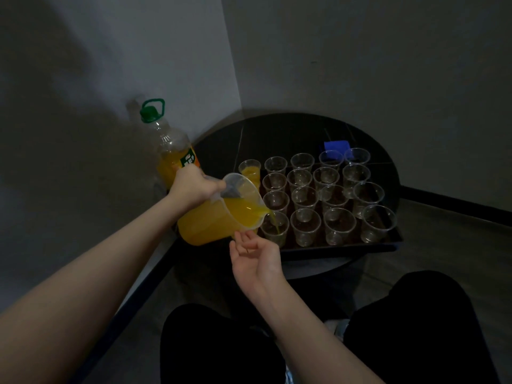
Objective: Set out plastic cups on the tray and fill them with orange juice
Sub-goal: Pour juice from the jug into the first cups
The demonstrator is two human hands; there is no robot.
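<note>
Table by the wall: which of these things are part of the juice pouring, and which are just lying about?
Part of the job:
- jug, gripped by the left hand, pouring
- near-left cup, receiving juice
- filled cup
- empty cups
- tray
- juice bottle
- right hand, open under the jug

Lying about:
- blue block behind the cups

Left hand [194, 187] curled in a grip, right hand [253, 256] relaxed, palm up

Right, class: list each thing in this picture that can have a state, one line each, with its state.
jug: tilted, pouring juice
near-left cup: being filled
far-left cup: full
other cups: upright, empty
bottle: capped, partly full
left hand: gripping the jug handle
right hand: open, palm up, under the jug
</note>
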